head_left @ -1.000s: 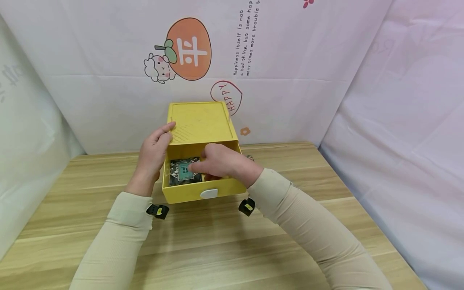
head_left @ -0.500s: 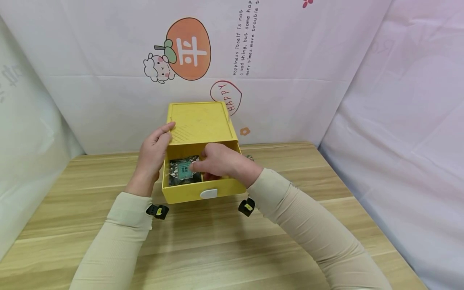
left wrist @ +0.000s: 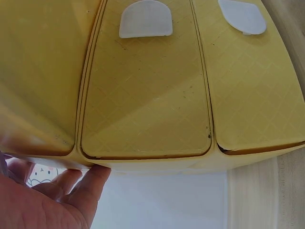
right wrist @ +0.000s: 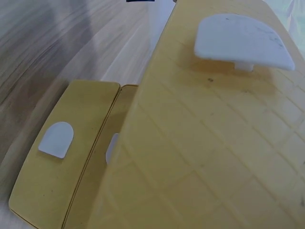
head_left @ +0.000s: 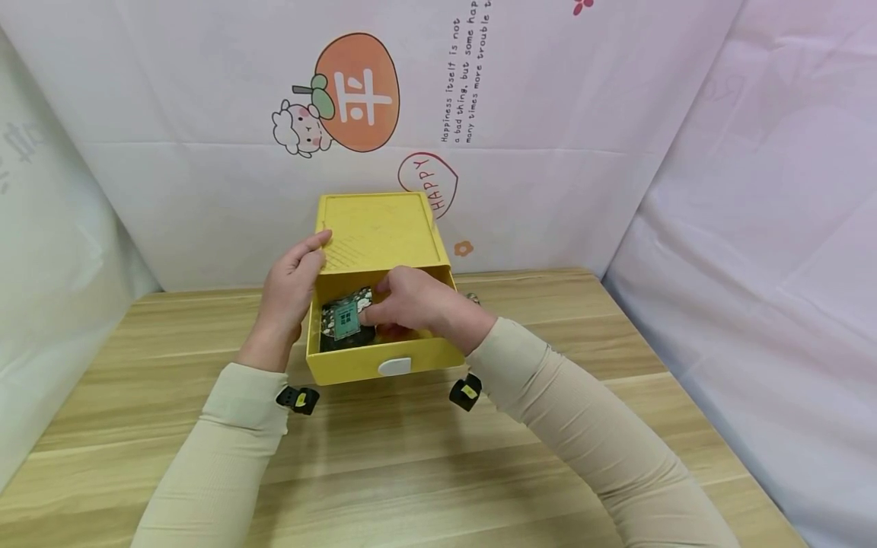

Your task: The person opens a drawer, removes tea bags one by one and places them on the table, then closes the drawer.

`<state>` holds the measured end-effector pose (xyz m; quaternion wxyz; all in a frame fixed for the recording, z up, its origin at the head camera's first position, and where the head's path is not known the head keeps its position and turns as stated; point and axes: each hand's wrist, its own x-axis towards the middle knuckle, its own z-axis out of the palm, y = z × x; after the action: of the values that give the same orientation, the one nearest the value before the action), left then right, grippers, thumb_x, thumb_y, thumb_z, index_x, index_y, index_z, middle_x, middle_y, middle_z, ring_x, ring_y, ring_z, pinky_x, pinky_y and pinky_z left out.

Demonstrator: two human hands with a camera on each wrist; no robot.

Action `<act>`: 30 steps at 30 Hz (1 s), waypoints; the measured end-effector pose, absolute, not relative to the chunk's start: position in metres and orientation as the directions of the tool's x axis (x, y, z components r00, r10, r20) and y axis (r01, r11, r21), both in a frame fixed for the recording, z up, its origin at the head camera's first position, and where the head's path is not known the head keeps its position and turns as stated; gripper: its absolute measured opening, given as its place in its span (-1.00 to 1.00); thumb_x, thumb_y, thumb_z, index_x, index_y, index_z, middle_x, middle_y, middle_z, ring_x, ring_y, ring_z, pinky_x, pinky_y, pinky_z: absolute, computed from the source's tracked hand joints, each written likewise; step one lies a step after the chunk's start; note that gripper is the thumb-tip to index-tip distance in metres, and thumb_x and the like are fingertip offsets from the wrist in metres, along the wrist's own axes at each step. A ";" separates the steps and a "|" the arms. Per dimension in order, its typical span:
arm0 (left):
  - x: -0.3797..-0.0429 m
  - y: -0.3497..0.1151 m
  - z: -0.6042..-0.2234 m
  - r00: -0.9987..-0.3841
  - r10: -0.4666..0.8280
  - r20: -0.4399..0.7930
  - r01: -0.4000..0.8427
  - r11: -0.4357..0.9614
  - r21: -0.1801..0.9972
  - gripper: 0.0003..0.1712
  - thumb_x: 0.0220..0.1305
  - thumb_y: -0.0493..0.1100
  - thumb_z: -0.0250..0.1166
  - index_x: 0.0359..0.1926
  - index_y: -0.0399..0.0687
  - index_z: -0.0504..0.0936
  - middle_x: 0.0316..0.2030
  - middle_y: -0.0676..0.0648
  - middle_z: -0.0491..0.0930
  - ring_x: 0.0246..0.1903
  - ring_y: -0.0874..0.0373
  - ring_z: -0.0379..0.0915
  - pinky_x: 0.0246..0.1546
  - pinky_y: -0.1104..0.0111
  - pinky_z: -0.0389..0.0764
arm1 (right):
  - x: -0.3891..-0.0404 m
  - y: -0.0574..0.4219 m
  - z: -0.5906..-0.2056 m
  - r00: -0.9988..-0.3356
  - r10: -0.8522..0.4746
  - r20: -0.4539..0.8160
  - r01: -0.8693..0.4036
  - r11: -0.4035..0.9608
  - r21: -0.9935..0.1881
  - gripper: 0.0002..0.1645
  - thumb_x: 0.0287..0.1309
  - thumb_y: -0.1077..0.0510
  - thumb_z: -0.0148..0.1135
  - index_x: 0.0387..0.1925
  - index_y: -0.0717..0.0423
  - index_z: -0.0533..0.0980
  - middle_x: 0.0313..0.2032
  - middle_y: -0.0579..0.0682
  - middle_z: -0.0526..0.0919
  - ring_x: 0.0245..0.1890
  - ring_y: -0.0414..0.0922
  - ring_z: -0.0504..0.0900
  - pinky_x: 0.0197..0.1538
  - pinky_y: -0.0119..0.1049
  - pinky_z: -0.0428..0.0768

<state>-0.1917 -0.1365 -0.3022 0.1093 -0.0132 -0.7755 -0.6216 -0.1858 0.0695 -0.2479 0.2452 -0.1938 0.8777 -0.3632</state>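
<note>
A yellow drawer cabinet (head_left: 380, 228) stands against the back wall, its top drawer (head_left: 352, 367) pulled out. Inside, toward the left, a dark patterned packet (head_left: 346, 318) with a teal label lies tilted, its right side raised. My right hand (head_left: 421, 301) reaches into the drawer and pinches the packet's right edge, thumb on its face; the other fingers are mostly hidden. At the cabinet's upper left edge, my left hand (head_left: 291, 285) rests with extended fingers against the side. In the left wrist view its fingertips (left wrist: 97, 176) touch the cabinet's side.
Below the pulled-out drawer are two closed drawers with white handles, a middle one (left wrist: 147, 95) and a lower one (left wrist: 252, 86). The wooden table (head_left: 384, 472) carries the cabinet near its back edge. White printed sheeting (head_left: 548, 175) hangs behind and at both sides.
The packet has turned and its right side has risen, with my right hand shifting slightly up. My left hand and the cabinet have stayed in place.
</note>
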 end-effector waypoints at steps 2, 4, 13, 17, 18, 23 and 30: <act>-0.192 -0.136 -0.302 -0.976 -0.117 0.185 0.155 0.227 0.961 -0.42 0.56 0.06 -0.06 0.50 0.19 0.46 0.53 0.14 0.32 0.45 0.10 0.19 0.18 0.11 0.17 | -0.186 0.069 -0.248 -0.800 -0.528 -0.286 -0.157 0.644 -0.749 -0.74 0.35 0.04 0.41 -0.21 0.19 0.69 -0.46 0.04 0.73 -0.48 -0.10 0.64 -0.30 -0.30 0.69; -0.192 -0.137 -0.302 -0.976 -0.116 0.183 0.153 0.226 0.962 -0.42 0.56 0.06 -0.06 0.50 0.19 0.46 0.54 0.14 0.31 0.43 0.09 0.19 0.18 0.10 0.17 | -0.186 0.069 -0.248 -0.795 -0.537 -0.282 -0.155 0.630 -0.761 -0.75 0.34 0.05 0.42 -0.25 0.19 0.70 -0.47 0.03 0.72 -0.49 -0.10 0.64 -0.30 -0.29 0.70; -0.192 -0.138 -0.302 -0.978 -0.104 0.180 0.152 0.232 0.961 -0.42 0.57 0.08 -0.08 0.51 0.22 0.45 0.55 0.14 0.29 0.43 0.07 0.18 0.17 0.09 0.15 | -0.184 0.068 -0.248 -0.784 -0.555 -0.277 -0.171 0.622 -0.764 -0.74 0.33 0.02 0.43 -0.36 0.13 0.75 -0.45 0.01 0.73 -0.48 -0.11 0.63 -0.27 -0.30 0.71; -0.191 -0.138 -0.302 -0.979 -0.107 0.176 0.147 0.232 0.961 -0.42 0.58 0.09 -0.08 0.51 0.23 0.45 0.55 0.14 0.29 0.47 0.08 0.16 0.17 0.09 0.15 | -0.183 0.068 -0.249 -0.784 -0.555 -0.277 -0.166 0.618 -0.768 -0.76 0.33 0.03 0.43 -0.33 0.14 0.73 -0.44 0.01 0.71 -0.47 -0.12 0.63 -0.27 -0.32 0.70; -0.191 -0.138 -0.302 -0.979 -0.109 0.174 0.145 0.233 0.962 -0.42 0.58 0.10 -0.08 0.51 0.23 0.45 0.55 0.14 0.29 0.48 0.09 0.16 0.17 0.09 0.15 | -0.183 0.068 -0.249 -0.784 -0.555 -0.278 -0.162 0.616 -0.771 -0.77 0.33 0.04 0.43 -0.32 0.14 0.72 -0.44 0.00 0.70 -0.46 -0.12 0.63 -0.27 -0.32 0.70; -0.191 -0.138 -0.301 -0.978 -0.112 0.175 0.145 0.233 0.962 -0.42 0.58 0.10 -0.07 0.51 0.23 0.45 0.55 0.13 0.30 0.51 0.10 0.14 0.19 0.09 0.15 | -0.183 0.069 -0.250 -0.780 -0.564 -0.270 -0.164 0.601 -0.782 -0.77 0.34 0.08 0.42 -0.34 0.16 0.65 -0.45 0.00 0.63 -0.45 -0.12 0.61 -0.26 -0.32 0.70; -0.191 -0.137 -0.301 -0.978 -0.118 0.171 0.141 0.231 0.963 -0.42 0.57 0.09 -0.06 0.50 0.23 0.46 0.54 0.15 0.31 0.49 0.11 0.16 0.19 0.10 0.16 | -0.182 0.072 -0.248 -0.776 -0.581 -0.245 -0.214 0.608 -0.765 -0.75 0.35 0.08 0.41 -0.38 0.16 0.61 -0.45 -0.01 0.62 -0.45 -0.13 0.60 -0.26 -0.32 0.69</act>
<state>-0.1906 -0.1365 -0.3009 0.1043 -0.0075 -0.7775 -0.6202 -0.1817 0.0722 -0.2484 0.2427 -0.2300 0.8632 -0.3783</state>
